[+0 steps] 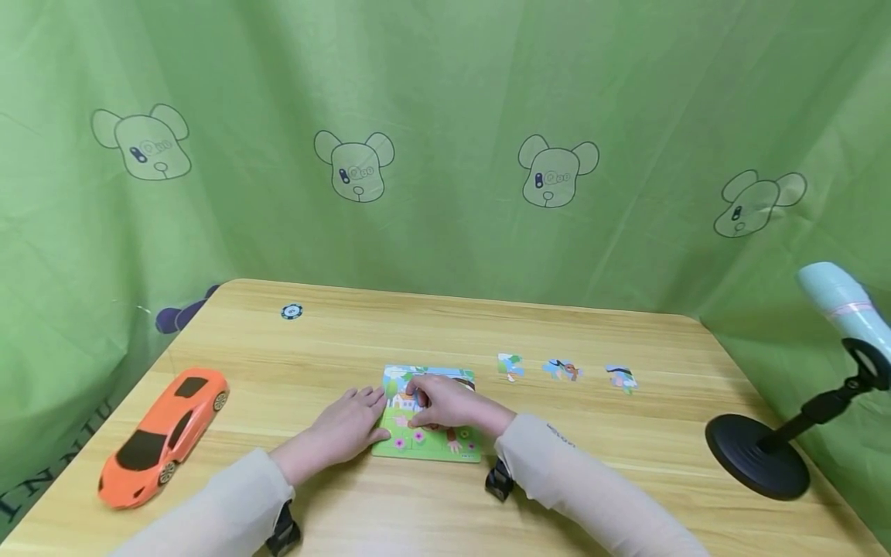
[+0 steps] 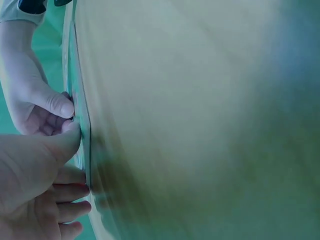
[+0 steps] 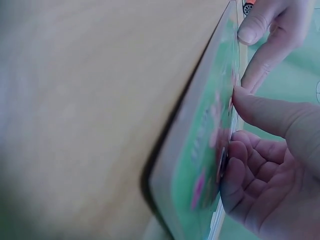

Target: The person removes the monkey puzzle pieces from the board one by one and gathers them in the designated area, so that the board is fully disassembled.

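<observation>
A jigsaw puzzle board (image 1: pixel 438 449) with a bright garden picture lies flat on the table. My left hand (image 1: pixel 351 424) is at its left side, fingers extended along the edge and thumb over the lower left corner. Over the middle of the board, my right hand (image 1: pixel 445 402) has curled fingers, with thumb and forefinger set down around a puzzle piece (image 1: pixel 404 402) showing a house. The right wrist view has the right thumb (image 3: pixel 260 110) touching the picture surface, the other fingers bent beneath. In the left wrist view both thumbs come close together.
Right of the board lie three loose puzzle pieces: one (image 1: pixel 510 366), another (image 1: pixel 562 370) and a third (image 1: pixel 621 377). An orange toy car (image 1: pixel 167 433) stands at the left, a poker chip (image 1: pixel 291 311) behind. A light-blue microphone (image 1: pixel 845 302) on a black stand (image 1: pixel 759 456) is at the right.
</observation>
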Motion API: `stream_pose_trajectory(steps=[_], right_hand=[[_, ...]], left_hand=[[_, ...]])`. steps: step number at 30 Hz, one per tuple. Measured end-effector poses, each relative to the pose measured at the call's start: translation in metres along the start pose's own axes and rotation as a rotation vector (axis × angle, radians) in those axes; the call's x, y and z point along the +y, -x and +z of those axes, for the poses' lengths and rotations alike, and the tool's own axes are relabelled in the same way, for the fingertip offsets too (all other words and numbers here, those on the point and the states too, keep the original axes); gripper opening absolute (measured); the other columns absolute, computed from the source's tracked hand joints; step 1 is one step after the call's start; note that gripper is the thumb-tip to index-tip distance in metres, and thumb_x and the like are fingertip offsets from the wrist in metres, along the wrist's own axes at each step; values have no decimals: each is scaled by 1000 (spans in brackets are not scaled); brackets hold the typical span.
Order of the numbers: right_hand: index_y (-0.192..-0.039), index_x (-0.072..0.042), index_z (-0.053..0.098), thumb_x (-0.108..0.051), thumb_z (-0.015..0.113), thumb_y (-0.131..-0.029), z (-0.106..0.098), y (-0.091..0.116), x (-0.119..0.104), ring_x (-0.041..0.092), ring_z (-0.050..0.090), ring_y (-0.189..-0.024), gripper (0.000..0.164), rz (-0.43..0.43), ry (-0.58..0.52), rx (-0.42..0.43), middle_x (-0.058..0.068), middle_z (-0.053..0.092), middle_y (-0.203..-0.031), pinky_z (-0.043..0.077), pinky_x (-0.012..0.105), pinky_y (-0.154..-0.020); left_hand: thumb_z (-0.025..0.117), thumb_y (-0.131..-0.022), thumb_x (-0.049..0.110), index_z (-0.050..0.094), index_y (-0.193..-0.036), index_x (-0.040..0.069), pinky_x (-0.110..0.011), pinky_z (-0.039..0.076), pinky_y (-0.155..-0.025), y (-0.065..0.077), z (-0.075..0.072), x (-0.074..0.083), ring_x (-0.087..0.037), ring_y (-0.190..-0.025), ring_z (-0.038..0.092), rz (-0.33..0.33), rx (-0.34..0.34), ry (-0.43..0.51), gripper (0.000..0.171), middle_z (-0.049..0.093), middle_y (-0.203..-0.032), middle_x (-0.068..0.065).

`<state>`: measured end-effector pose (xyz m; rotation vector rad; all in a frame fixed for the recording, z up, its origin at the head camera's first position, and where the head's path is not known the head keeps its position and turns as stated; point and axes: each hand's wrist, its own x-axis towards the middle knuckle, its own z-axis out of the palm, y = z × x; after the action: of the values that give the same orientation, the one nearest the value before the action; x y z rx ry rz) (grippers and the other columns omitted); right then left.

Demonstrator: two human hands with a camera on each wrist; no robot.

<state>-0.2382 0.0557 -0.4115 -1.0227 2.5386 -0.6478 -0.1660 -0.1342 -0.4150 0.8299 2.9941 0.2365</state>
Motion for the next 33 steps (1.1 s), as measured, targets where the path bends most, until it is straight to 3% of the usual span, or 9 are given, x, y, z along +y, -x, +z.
stream_pose_trajectory(steps=[4,8,17,28,33], right_hand=[[-106,-4,55,-14,71,-82,0,1,1,9,46,-59,31,18,-80,-2,-1,50,-74,42,22,-52],[-104,-2,55,-6,65,-85,-1,2,2,12,47,-51,22,56,-252,-13,3,50,-74,44,25,-41],[-88,-2,62,-7,62,-88,-6,-1,11,12,48,-59,5,106,-487,105,1,54,-71,45,23,-51],[-92,-1,63,-13,62,-89,-17,8,24,17,56,-66,13,154,-645,95,6,58,-74,53,29,-59],[-93,2,62,-13,63,-87,-30,26,36,20,56,-68,16,147,-616,127,9,59,-75,54,36,-64]], left_hand=[[61,-88,32,49,-125,-11,-50,30,-103,0,1,1,-38,-121,43,-10,14,-7,58,46,-131,-24],[62,-87,31,49,-125,-11,-50,29,-103,-1,1,1,-39,-121,42,-21,17,11,58,46,-131,-25],[62,-87,31,47,-127,-11,-50,27,-104,-2,0,1,-38,-123,40,-32,3,31,60,44,-133,-24],[62,-87,32,48,-127,-9,-49,28,-104,-2,-1,2,-37,-124,40,-30,-9,6,59,45,-133,-23],[62,-87,32,49,-126,-9,-49,29,-104,-2,1,0,-37,-123,41,-18,5,-9,59,46,-132,-23]])
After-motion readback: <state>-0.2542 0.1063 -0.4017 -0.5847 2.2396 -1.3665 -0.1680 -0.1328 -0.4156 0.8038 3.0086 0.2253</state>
